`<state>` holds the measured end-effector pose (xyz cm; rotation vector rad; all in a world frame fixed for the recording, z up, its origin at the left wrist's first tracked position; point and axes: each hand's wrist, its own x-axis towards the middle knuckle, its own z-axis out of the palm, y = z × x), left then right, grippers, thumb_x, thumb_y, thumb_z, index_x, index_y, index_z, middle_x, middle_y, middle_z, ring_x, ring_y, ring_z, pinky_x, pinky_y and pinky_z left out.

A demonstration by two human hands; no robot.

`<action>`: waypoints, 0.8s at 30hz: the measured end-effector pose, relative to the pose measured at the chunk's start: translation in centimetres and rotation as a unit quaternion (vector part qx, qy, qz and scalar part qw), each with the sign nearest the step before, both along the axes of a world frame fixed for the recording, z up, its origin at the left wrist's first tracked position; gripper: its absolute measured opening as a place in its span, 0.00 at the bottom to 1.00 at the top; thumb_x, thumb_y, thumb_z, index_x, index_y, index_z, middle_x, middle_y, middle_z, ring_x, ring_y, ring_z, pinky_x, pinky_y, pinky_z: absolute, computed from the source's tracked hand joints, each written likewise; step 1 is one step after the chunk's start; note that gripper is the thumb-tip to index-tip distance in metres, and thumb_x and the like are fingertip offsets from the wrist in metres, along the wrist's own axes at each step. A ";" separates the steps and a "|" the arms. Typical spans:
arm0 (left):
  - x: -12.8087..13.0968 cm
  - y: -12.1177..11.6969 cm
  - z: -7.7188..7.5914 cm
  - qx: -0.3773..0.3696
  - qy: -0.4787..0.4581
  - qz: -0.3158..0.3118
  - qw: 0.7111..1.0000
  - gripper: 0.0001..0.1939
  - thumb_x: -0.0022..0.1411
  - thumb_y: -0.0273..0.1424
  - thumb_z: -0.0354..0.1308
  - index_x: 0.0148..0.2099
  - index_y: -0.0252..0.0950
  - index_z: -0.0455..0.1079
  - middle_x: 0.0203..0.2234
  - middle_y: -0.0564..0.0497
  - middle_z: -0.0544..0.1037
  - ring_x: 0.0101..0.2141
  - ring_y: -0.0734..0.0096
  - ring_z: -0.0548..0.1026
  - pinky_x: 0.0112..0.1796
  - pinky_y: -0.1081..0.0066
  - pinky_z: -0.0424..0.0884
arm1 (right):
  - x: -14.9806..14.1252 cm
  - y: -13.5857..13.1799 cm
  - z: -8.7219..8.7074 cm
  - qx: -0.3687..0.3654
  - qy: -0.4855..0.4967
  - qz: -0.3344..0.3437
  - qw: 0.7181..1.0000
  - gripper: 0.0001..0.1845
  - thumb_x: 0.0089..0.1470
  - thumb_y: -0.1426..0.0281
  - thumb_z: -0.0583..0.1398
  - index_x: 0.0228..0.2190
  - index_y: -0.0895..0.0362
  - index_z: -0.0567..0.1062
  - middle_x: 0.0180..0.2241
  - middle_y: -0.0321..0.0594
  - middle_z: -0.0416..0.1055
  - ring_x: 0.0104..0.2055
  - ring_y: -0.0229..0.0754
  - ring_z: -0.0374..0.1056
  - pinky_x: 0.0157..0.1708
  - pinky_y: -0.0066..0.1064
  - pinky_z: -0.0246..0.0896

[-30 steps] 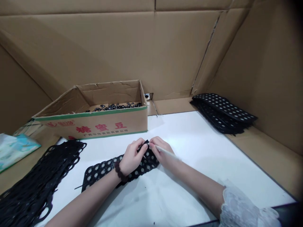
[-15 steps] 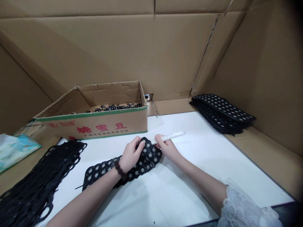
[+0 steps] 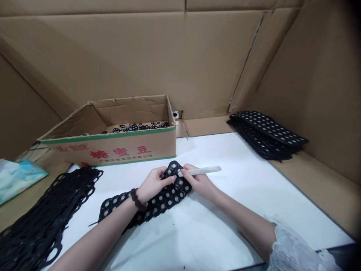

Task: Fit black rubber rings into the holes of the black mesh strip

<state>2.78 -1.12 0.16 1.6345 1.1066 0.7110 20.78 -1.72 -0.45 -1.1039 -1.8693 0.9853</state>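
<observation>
A black rubber sheet with rows of pale round spots [image 3: 169, 195] lies slantwise on the white table, its far right end raised between my hands. My left hand [image 3: 154, 183] grips that sheet's edge, thumb on top and fingers partly hidden behind it. Held in my right hand [image 3: 199, 182] is a white pen-like tool [image 3: 205, 170], its tip against the sheet near the upper right corner and its back end pointing right. The fingers of my right hand below the tool are partly out of sight.
An open cardboard box [image 3: 135, 148] with many small black rings stands behind my hands. Black sheets full of holes [image 3: 42, 214] are piled at left, beside a blue-green plastic packet [image 3: 21, 178]. Spotted black sheets [image 3: 266, 131] are stacked at far right. Cardboard walls [image 3: 126, 56] surround the table.
The sheet's raised end has flattened out somewhat. My left hand has shifted slightly left and down, and the tool has tilted with its tip now on the sheet's upper face.
</observation>
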 end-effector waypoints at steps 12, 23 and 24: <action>1.1 -0.5 -0.9 0.008 -0.042 0.030 0.999 0.08 0.54 0.31 0.52 0.35 0.32 0.66 0.32 0.49 0.73 0.36 0.66 0.68 0.39 0.69 0.62 | -1.3 0.7 -2.4 0.117 -0.102 0.000 0.988 0.12 0.57 0.68 0.44 0.23 0.56 0.57 0.28 0.36 0.53 0.28 0.35 0.55 0.30 0.28 0.55; 0.1 -0.1 -0.5 -0.078 -0.126 -0.035 0.988 0.12 0.55 0.33 0.52 0.42 0.33 0.65 0.36 0.49 0.72 0.39 0.65 0.68 0.43 0.66 0.60 | -1.5 1.1 -1.6 0.125 -0.038 -0.053 0.990 0.13 0.56 0.69 0.47 0.21 0.57 0.58 0.25 0.34 0.56 0.28 0.34 0.56 0.30 0.26 0.53; 0.1 -0.1 -0.6 -0.070 -0.115 -0.026 0.991 0.12 0.55 0.33 0.52 0.41 0.33 0.65 0.36 0.48 0.72 0.39 0.65 0.67 0.43 0.66 0.60 | -1.2 1.1 -1.4 0.111 -0.024 -0.044 0.993 0.13 0.56 0.69 0.47 0.20 0.57 0.58 0.25 0.34 0.56 0.28 0.34 0.56 0.30 0.26 0.52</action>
